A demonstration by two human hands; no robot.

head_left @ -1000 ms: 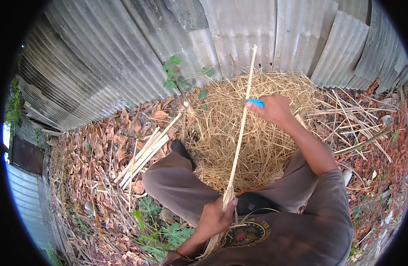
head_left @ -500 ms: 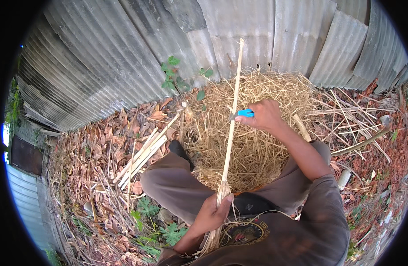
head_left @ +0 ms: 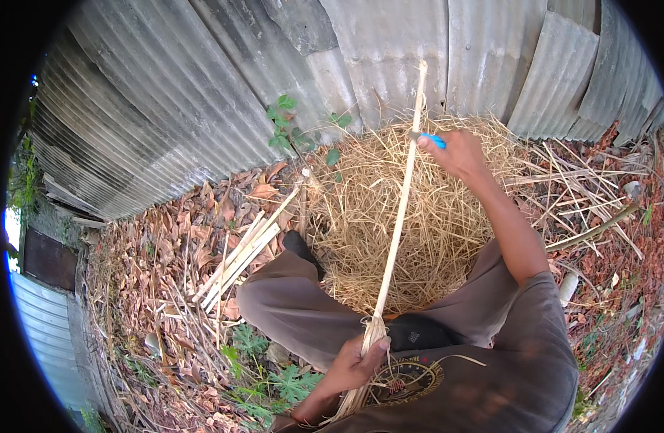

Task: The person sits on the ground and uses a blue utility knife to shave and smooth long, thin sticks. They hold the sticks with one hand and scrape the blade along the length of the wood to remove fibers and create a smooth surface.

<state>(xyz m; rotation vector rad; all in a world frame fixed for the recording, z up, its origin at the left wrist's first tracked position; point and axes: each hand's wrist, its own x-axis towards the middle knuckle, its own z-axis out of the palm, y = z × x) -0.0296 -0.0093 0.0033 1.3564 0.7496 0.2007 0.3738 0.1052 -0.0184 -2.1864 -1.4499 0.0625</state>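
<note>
Your left hand (head_left: 355,364) is fisted round the frayed low end of a long pale cane strip (head_left: 397,216), near your lap; strip runs up & away, tilted, tip over the corrugated metal fence (head_left: 202,94); your right hand (head_left: 456,153) is closed on a blue-handled knife (head_left: 431,138), blade at the strip's upper part; straw pile (head_left: 418,209) lies under it; cut strips (head_left: 245,249) on dry leaves to your left.

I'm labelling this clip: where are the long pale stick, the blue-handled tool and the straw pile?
long pale stick (head_left: 395,238), head view, middle of its shaft
blue-handled tool (head_left: 434,139), head view, blue handle beside the right hand
straw pile (head_left: 361,216), head view, left part
</note>
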